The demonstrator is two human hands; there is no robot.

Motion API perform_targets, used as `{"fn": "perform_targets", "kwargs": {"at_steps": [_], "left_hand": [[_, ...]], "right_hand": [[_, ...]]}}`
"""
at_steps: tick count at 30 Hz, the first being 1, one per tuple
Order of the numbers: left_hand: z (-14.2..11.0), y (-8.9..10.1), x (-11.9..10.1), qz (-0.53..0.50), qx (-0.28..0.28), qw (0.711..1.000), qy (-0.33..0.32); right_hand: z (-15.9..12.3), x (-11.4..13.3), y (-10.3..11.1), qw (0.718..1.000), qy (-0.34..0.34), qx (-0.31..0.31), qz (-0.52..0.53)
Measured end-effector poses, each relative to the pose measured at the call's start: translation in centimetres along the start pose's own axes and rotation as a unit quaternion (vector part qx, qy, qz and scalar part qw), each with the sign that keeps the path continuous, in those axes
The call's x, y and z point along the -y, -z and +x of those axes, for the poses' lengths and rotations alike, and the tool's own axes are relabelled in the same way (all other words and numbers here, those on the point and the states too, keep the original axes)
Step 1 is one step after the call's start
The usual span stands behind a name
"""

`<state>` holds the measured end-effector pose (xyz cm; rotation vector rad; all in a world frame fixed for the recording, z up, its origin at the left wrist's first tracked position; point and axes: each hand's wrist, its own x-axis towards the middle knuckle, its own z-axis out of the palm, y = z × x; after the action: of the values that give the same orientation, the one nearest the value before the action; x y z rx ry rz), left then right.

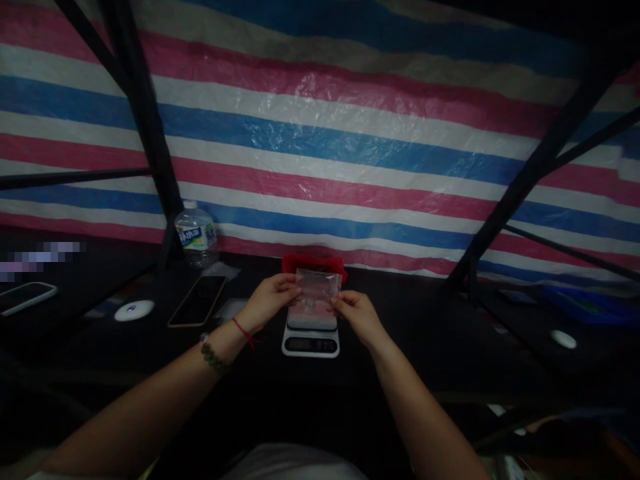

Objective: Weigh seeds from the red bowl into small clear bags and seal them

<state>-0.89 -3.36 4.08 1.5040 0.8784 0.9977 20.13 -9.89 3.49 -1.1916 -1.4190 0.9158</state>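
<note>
My left hand (270,299) and my right hand (356,312) both pinch a small clear plastic bag (317,287), one at each side, and hold it up above a small white digital scale (311,335) on the dark table. The bag's contents are too dim to make out. Behind the bag sits a red container (314,263), partly hidden by it. A red string and a beaded bracelet circle my left wrist.
A water bottle (197,235) stands at the back left by a black frame post. A phone (197,301) lies left of the scale, next to a white round object (134,310). Another phone (26,296) lies far left. A striped tarp hangs behind.
</note>
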Motion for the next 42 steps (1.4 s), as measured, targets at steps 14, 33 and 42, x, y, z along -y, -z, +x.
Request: {"fn": "perform_targets", "kwargs": {"at_steps": [14,33,42], "left_hand": [[-2.4,10.2,0.1,0.14,-0.069,0.988,0.009],[0.6,13.6,4.7,0.493,0.218,0.838,-0.083],[0.9,13.2,5.7,0.437,0.194,0.871,-0.114]], "right_hand": [[1.1,-0.9,-9.5,0.993,-0.03,0.092,-0.069],[7.5,-2.1,-16.3,0.883,-0.044,0.143,-0.446],[8.2,-1.9,-16.0,0.904,-0.107,0.171,-0.378]]}}
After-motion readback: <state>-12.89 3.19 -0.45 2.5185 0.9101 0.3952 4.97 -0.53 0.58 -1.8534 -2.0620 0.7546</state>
